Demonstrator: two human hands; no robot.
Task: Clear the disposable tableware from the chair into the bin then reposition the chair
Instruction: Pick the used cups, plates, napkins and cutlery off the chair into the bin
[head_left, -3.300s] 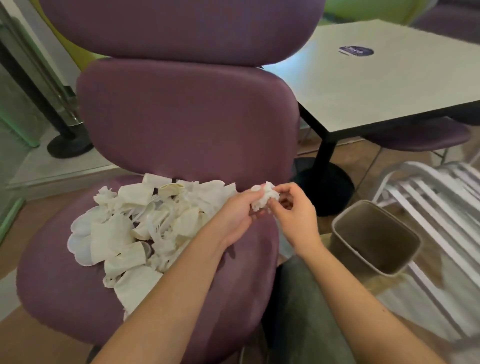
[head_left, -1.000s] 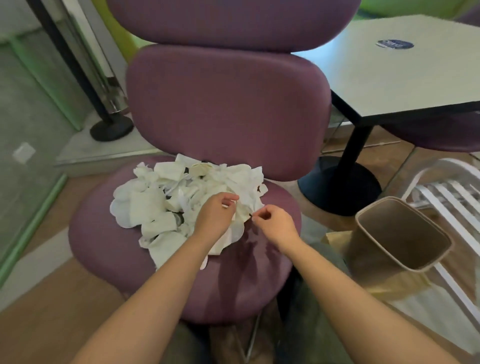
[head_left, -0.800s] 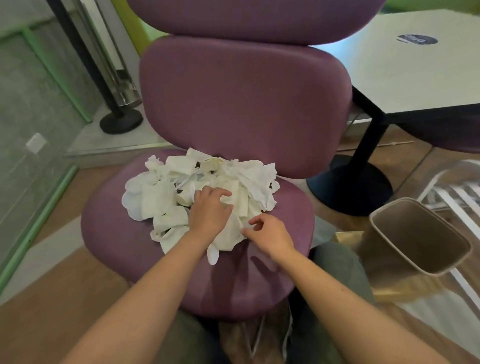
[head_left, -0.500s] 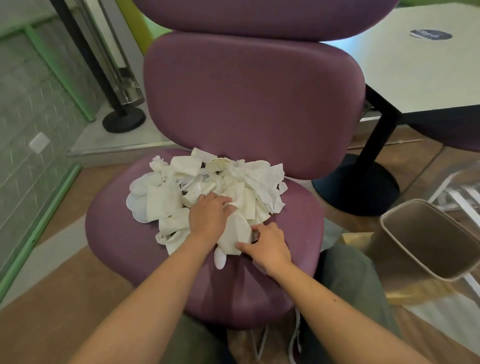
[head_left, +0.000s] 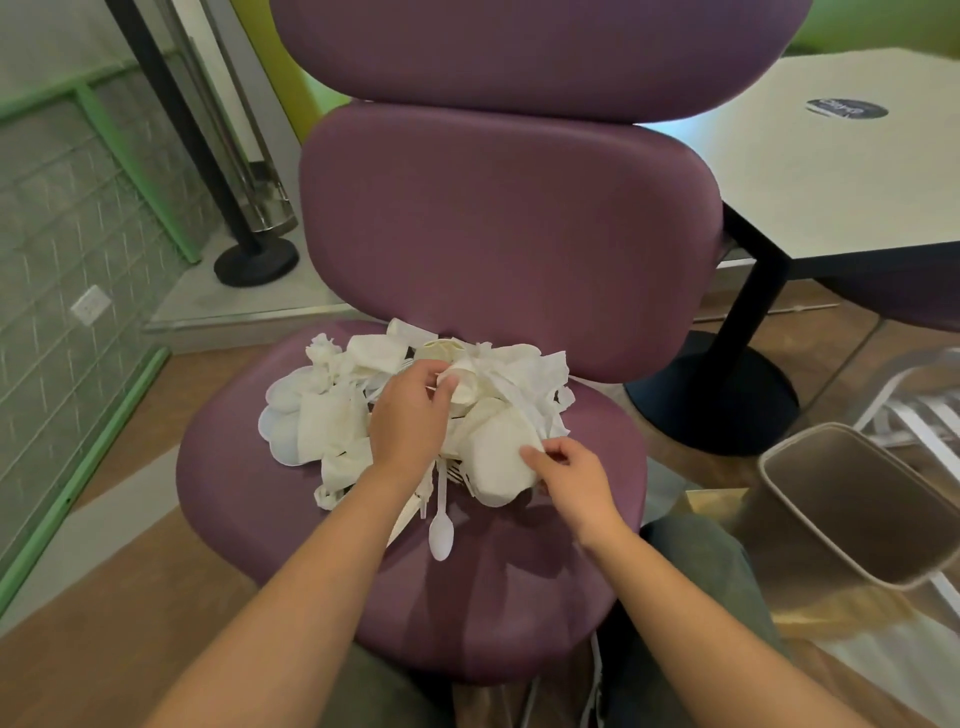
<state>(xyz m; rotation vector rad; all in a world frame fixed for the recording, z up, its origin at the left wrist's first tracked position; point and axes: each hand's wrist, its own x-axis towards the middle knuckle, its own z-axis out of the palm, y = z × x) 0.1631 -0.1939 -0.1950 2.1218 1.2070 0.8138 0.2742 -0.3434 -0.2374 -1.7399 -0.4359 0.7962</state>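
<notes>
A heap of white disposable tableware (head_left: 332, 415), with crushed cups, plates, napkins and forks, lies on the seat of a purple padded chair (head_left: 498, 249). My left hand (head_left: 410, 415) rests on the middle of the heap, its fingers closed on a crumpled white cup (head_left: 462, 384). My right hand (head_left: 571, 467) grips the near edge of a flattened white cup (head_left: 498, 457) at the heap's right side. A white plastic spoon (head_left: 441, 525) sticks out toward me from under the pile. The grey-brown bin (head_left: 852, 499) stands on the floor to the right of the chair.
A white square table (head_left: 831, 171) on a black pedestal base (head_left: 717, 395) stands behind the chair at the right. White metal bars (head_left: 914, 405) lie past the bin. A black post base (head_left: 257, 262) and a green-framed glass wall (head_left: 78, 249) are at the left.
Both hands went from holding a crumpled napkin near the seat's right edge into the heap. They now grip cups and have lifted them slightly, which uncovered the spoon.
</notes>
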